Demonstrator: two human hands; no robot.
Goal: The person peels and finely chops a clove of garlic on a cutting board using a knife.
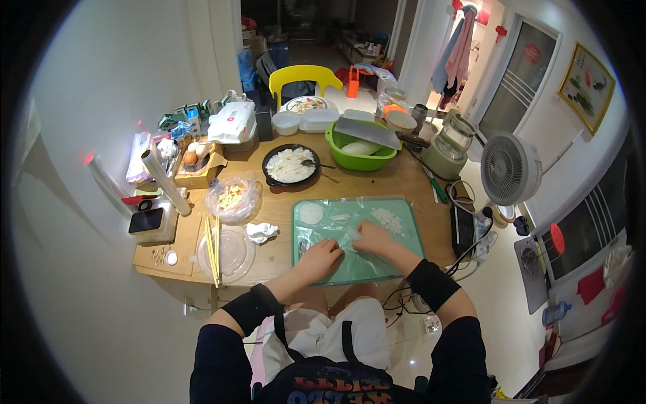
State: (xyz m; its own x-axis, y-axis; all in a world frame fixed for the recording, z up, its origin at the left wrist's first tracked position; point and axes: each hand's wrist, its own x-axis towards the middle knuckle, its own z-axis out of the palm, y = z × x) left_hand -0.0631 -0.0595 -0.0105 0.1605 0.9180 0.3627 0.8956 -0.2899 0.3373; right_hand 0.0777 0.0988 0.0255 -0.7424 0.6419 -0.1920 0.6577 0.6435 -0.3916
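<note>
Both of my hands are over a green cutting board [373, 267] covered with clear plastic film. My left hand [321, 260] rests near the board's middle with bent fingers; whether it holds anything is hidden. Just right of it, my right hand [371, 238] has its fingertips at small white pieces [353, 234], and its grip on them is unclear. A round white slice [311, 214] lies at the board's upper left. White strips [340, 217] lie at the upper middle. Diced white pieces [387, 220] are heaped at the upper right.
Beyond the board stand a black dish of white food [290, 166] and a green basin [361, 160] with a cleaver [367, 133] across it. Leftward are a plastic bag of food [232, 196], crumpled tissue [262, 232], and yellow chopsticks [217, 252] on a clear lid [239, 255]. A power strip [462, 230] lies right.
</note>
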